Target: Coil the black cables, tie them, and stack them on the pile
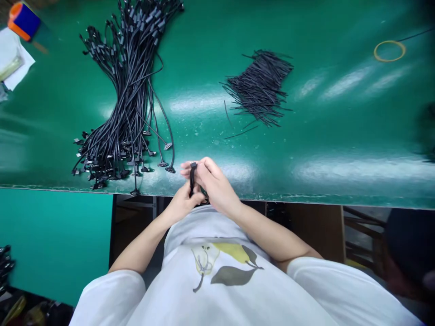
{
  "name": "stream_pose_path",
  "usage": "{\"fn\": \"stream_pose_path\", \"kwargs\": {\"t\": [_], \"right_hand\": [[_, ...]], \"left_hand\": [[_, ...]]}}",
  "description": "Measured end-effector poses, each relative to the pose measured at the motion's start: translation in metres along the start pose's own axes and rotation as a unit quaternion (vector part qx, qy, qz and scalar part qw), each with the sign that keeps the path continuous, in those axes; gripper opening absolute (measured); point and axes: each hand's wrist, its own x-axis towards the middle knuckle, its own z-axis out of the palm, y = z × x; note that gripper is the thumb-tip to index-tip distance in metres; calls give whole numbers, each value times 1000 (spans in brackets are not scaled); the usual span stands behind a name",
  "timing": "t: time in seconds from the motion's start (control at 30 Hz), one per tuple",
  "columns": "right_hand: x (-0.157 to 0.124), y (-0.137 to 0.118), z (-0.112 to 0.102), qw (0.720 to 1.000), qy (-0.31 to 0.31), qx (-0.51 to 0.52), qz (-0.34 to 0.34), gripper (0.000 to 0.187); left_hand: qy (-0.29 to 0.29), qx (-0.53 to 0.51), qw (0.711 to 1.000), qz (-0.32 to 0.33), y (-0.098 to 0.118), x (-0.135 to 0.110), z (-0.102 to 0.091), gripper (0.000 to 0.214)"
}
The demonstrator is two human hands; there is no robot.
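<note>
At the table's front edge, both my hands are closed around a black cable folded into a small bundle. My left hand grips its lower part, thumb pressed against it. My right hand pinches the upper part, where a dark connector end sticks up; some of its fingers are hidden behind. Left of my hands lies a large bunch of black cables, with connectors at both ends. Beyond them to the right is a pile of short black ties, with a few strands lying loose.
The green table has its front edge just before my body. A yellow ring lies at the far right. An orange and blue object and white paper are at the far left. A lower green surface extends at left.
</note>
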Motion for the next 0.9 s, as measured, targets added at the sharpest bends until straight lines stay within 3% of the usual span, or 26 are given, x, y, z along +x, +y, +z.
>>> {"fn": "stream_pose_path", "kwargs": {"t": [0.1, 0.2, 0.27, 0.4, 0.6, 0.67, 0.77, 0.9], "right_hand": [[-1, 5, 0, 994, 12, -68, -81, 42], [-1, 6, -5, 985, -82, -87, -124, 55], [0, 3, -8, 983, -119, -89, -107, 58], [4, -6, -8, 994, -97, -31, -45, 61], [10, -19, -15, 985, -169, 9, 37, 64], [10, -19, -18, 982, -183, 18, 42, 64], [9, -19, -21, 978, -196, 46, 54, 62], [8, -26, -21, 987, -127, 71, 62, 59]], "left_hand": [[-7, 75, 997, -29, -6, 4, 3, 42], [-96, 34, 993, -52, -12, 5, 5, 39], [-141, -13, 989, -45, -13, 5, 7, 46], [-162, -126, 978, -30, -9, 3, 11, 49], [-268, -359, 885, -125, 7, -4, 15, 61], [-272, -373, 876, -138, 10, -6, 18, 59], [-246, -364, 890, -121, 12, -8, 24, 51], [-173, -361, 910, -104, 13, -7, 26, 43]]}}
